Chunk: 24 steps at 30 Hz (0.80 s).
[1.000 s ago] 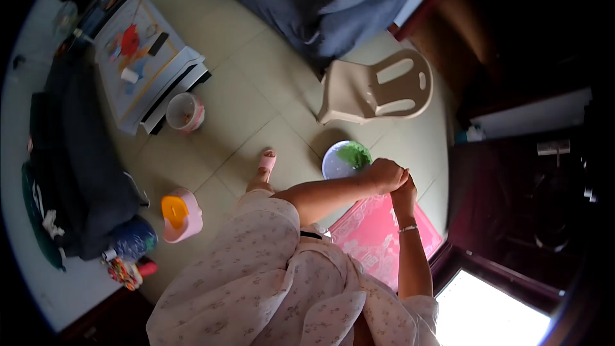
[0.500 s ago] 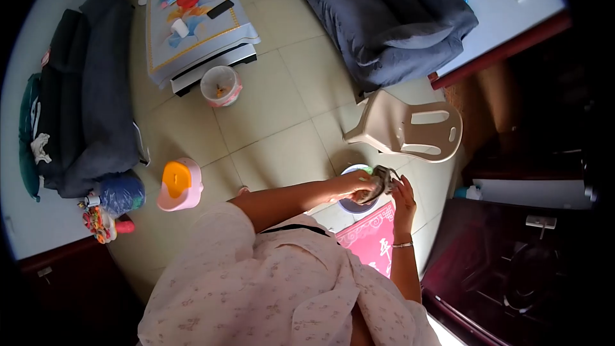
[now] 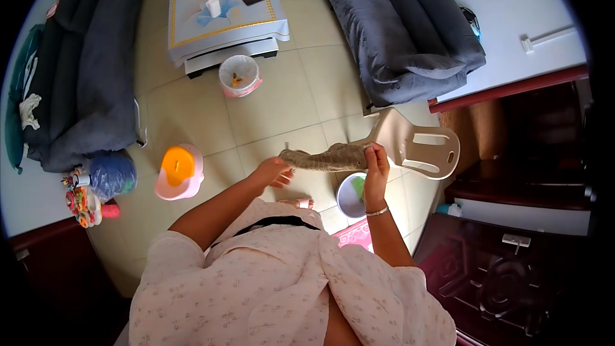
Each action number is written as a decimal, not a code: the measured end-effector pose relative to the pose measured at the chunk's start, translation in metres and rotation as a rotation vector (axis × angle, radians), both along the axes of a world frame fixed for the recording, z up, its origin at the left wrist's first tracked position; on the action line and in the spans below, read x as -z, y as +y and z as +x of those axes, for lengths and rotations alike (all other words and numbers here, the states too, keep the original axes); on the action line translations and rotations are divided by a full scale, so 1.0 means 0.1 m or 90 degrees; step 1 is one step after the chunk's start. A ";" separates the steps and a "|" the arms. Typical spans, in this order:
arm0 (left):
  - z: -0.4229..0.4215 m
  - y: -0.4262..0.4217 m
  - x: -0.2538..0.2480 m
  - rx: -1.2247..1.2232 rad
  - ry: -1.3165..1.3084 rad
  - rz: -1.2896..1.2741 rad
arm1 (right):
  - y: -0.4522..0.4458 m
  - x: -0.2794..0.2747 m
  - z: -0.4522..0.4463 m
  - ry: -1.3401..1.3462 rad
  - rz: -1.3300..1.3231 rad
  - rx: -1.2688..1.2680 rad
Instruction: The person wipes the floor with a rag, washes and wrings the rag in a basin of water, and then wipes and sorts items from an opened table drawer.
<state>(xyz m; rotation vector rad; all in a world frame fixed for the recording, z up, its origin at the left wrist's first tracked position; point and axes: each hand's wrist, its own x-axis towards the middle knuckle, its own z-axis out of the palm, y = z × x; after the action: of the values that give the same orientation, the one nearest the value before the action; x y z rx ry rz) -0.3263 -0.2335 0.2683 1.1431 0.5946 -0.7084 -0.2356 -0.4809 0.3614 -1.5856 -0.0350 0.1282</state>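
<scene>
A grey-brown cloth [image 3: 330,157], rumpled and long, is stretched in the air between my hands. My left hand [image 3: 273,172] is closed at its narrow, bunched end. My right hand [image 3: 377,159], with a bracelet at the wrist, pinches the other end, which hangs wider. Below my right hand a light basin [image 3: 343,201] stands on the floor with something green [image 3: 360,187] in it, partly hidden by the hand and forearm.
A beige plastic chair [image 3: 397,138] stands just beyond my right hand. A pink and orange child's potty [image 3: 192,182] and a lined waste bin [image 3: 238,90] are on the tiled floor. Grey sofas flank a covered table [image 3: 192,25]. A red mat [image 3: 352,236] lies near the basin.
The cloth was bunched in both hands over the basin. Now it is spread out lengthwise; my left hand has moved left and my right hand slightly away from my body. The view has shifted.
</scene>
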 end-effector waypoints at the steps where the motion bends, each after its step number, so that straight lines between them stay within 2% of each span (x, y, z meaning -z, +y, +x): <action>1: -0.03 0.09 0.01 0.042 -0.071 0.126 | 0.14 -0.05 -0.02 -0.007 0.023 -0.041; 2: -0.03 0.14 0.01 0.037 -0.071 0.125 | 0.25 -0.08 -0.03 -0.010 0.015 -0.080; 3: -0.01 0.18 0.02 0.022 -0.184 0.168 | 0.34 -0.15 -0.03 -0.010 0.014 -0.085; 5: 0.06 0.24 -0.05 -0.007 -0.405 0.253 | 0.50 -0.24 -0.03 0.011 -0.097 -0.264; 7: 0.23 0.20 -0.18 0.020 -0.417 0.241 | 0.57 -0.18 0.05 -0.093 -0.156 -0.355; 9: 0.43 0.14 -0.30 0.089 -0.575 0.301 | 0.63 -0.29 0.17 -0.085 -0.230 -0.442; 10: 0.53 0.10 -0.31 0.077 -0.589 0.281 | 0.63 -0.28 0.28 -0.079 -0.228 -0.445; 11: 0.61 0.07 -0.24 0.076 -0.580 0.281 | 0.62 -0.25 0.39 -0.044 -0.234 -0.452; 13: 0.80 0.05 -0.12 0.100 -0.350 0.168 | 0.53 -0.14 0.63 -0.009 -0.233 -0.465; 14: 0.86 0.05 -0.16 0.074 -0.325 0.222 | 0.46 0.01 0.76 0.032 -0.202 -0.438; 16: 0.90 0.02 0.06 0.045 -0.339 0.225 | 0.29 0.31 1.06 0.094 -0.157 -0.428; 17: 1.00 0.00 0.01 0.010 -0.356 0.217 | 0.22 0.47 1.17 0.099 -0.156 -0.425; 18: 1.07 -0.02 -0.06 0.029 -0.233 0.182 | 0.12 0.63 1.26 0.035 -0.244 -0.452; 20: 1.17 -0.06 0.17 0.049 -0.249 0.211 | -0.05 0.94 1.39 -0.024 -0.397 -0.510; 21: 1.19 -0.09 0.33 0.067 -0.268 0.247 | -0.11 1.09 1.44 -0.017 -0.399 -0.511; 23: 1.25 -0.22 0.66 0.000 -0.321 0.253 | -0.15 1.39 1.53 0.009 -0.578 -0.474; 24: 1.29 -0.28 0.82 -0.005 -0.305 0.248 | -0.20 1.62 1.57 0.001 -0.531 -0.419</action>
<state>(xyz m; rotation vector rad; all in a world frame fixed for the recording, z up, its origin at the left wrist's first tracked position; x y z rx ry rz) -0.1978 -0.2617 0.1859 1.6075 0.3325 -0.2926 -0.0785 -0.5007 0.1991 -2.3513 -0.5659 0.7325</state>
